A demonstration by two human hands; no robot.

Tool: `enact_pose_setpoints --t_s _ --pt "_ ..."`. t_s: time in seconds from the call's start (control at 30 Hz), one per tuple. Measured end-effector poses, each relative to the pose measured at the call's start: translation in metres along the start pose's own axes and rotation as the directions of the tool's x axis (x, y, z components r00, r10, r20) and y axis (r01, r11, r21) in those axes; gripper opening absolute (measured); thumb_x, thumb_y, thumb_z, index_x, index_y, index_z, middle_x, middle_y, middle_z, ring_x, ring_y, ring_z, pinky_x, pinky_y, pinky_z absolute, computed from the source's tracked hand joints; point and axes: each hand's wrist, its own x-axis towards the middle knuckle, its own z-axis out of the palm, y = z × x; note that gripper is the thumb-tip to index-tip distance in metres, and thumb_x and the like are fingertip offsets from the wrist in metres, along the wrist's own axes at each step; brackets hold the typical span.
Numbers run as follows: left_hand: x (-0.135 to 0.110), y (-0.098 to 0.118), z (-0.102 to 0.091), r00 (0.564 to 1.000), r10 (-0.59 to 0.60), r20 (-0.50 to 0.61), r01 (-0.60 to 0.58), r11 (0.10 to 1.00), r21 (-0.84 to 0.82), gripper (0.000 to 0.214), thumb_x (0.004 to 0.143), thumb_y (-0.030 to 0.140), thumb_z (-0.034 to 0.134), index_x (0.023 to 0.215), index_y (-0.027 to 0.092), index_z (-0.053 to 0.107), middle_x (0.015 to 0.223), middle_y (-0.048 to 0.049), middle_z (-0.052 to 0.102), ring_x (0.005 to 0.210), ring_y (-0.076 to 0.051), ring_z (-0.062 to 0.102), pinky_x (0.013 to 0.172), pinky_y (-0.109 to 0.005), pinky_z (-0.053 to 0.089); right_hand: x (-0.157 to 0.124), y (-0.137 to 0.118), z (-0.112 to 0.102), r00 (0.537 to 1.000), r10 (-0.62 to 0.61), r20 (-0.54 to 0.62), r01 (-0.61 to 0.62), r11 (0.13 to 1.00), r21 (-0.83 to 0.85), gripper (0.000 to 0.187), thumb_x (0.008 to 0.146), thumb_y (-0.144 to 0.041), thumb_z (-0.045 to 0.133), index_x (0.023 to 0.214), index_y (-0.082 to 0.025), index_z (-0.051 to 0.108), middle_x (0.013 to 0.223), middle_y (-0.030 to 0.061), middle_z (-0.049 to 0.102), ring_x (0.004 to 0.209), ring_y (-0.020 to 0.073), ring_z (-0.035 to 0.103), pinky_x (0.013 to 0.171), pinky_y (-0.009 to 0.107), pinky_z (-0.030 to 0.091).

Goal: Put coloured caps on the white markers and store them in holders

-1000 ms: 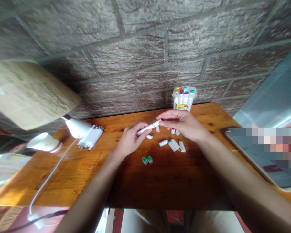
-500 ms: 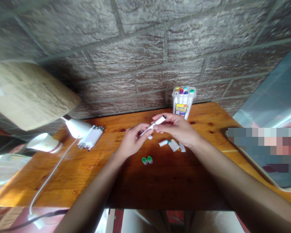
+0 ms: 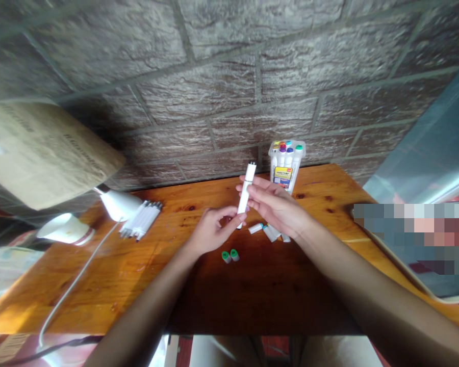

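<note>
Both my hands hold one white marker [image 3: 245,196] above the middle of the wooden table [image 3: 145,285]. The marker stands nearly upright, its dark-tipped end pointing up. My left hand [image 3: 216,229] pinches its lower end between thumb and fingers. My right hand [image 3: 277,201] grips it around the middle, thumb in front. Below the hands, two green-topped marker caps [image 3: 230,256] sit side by side. Several white caps [image 3: 270,233] with coloured ends lie under my right wrist, partly hidden by it.
A clear case of markers [image 3: 286,165] stands near the stone wall. Several white markers [image 3: 141,220] lie in a row at left, beside a lamp [image 3: 87,158] with a paper-like shade. A paper cup [image 3: 67,229] lies tipped near the white cord [image 3: 76,285].
The marker has turned from a slanted position to nearly upright. My right hand has opened its grip lower along the marker, and my left hand has moved down to its bottom end.
</note>
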Motion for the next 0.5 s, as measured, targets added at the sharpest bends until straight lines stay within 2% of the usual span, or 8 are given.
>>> enact_pose_setpoints --t_s 0.03,0.1,0.17,0.23,0.37,0.5 --pt "0.0 0.0 0.0 1.0 0.001 -0.009 -0.001 1.0 0.009 0.029 0.096 0.039 0.056 0.085 0.017 0.071 0.076 -0.0019 0.073 0.067 -0.014 0.063 0.066 -0.024 0.046 0.0 0.0 0.002 1.0 0.021 0.003 -0.021 1.0 0.017 0.043 0.072 -0.053 0.079 0.101 -0.021 0.071 0.094 0.0042 0.073 0.09 0.0171 0.066 0.081 0.029 0.051" --pt "-0.001 -0.001 0.002 1.0 0.007 -0.015 -0.006 1.0 0.025 0.029 0.094 0.04 0.058 0.083 0.017 0.071 0.075 -0.0016 0.071 0.064 -0.013 0.06 0.062 -0.023 0.044 -0.001 0.001 0.005 0.998 0.067 0.014 -0.068 0.995 0.072 0.057 0.081 -0.073 0.057 0.101 -0.02 0.07 0.088 0.0059 0.071 0.087 0.0197 0.066 0.082 0.034 0.052" --pt "-0.002 -0.002 0.004 1.0 0.011 -0.02 -0.011 1.0 0.028 0.028 0.092 0.041 0.061 0.083 0.017 0.072 0.076 -0.0017 0.071 0.063 -0.012 0.058 0.06 -0.023 0.043 -0.003 0.002 0.008 0.995 0.095 0.029 -0.098 0.986 0.137 0.068 0.083 -0.08 0.044 0.1 -0.019 0.069 0.074 0.003 0.064 0.071 0.0183 0.06 0.076 0.036 0.052" --pt "-0.003 -0.002 0.006 1.0 0.008 -0.024 -0.008 0.999 0.035 0.03 0.088 0.044 0.066 0.079 0.016 0.072 0.071 -0.001 0.069 0.059 -0.011 0.055 0.057 -0.023 0.041 -0.004 0.003 0.01 0.995 0.1 0.029 -0.104 0.972 0.21 0.069 0.083 -0.081 0.043 0.097 -0.019 0.069 0.06 -0.0023 0.051 0.055 0.0148 0.046 0.065 0.034 0.048" --pt "-0.004 0.0 0.005 1.0 -0.008 -0.023 0.009 0.998 0.064 0.038 0.088 0.047 0.066 0.064 0.017 0.07 0.056 0.0 0.064 0.05 -0.011 0.052 0.051 -0.024 0.038 -0.005 0.002 0.006 0.997 0.076 -0.008 -0.07 0.958 0.276 0.067 0.08 -0.084 0.042 0.084 -0.021 0.065 0.049 -0.0076 0.03 0.044 0.0117 0.026 0.049 0.028 0.032" --pt "-0.003 -0.001 -0.005 0.991 -0.013 -0.133 0.027 0.994 0.105 0.042 0.094 0.043 0.058 0.062 0.017 0.07 0.057 -0.0012 0.068 0.05 -0.011 0.056 0.053 -0.024 0.042 -0.002 -0.005 -0.004 0.998 0.055 -0.02 -0.048 0.966 0.253 0.066 0.078 -0.085 0.043 0.075 -0.021 0.062 0.043 -0.01 0.02 0.04 0.0095 0.012 0.043 0.026 0.019"
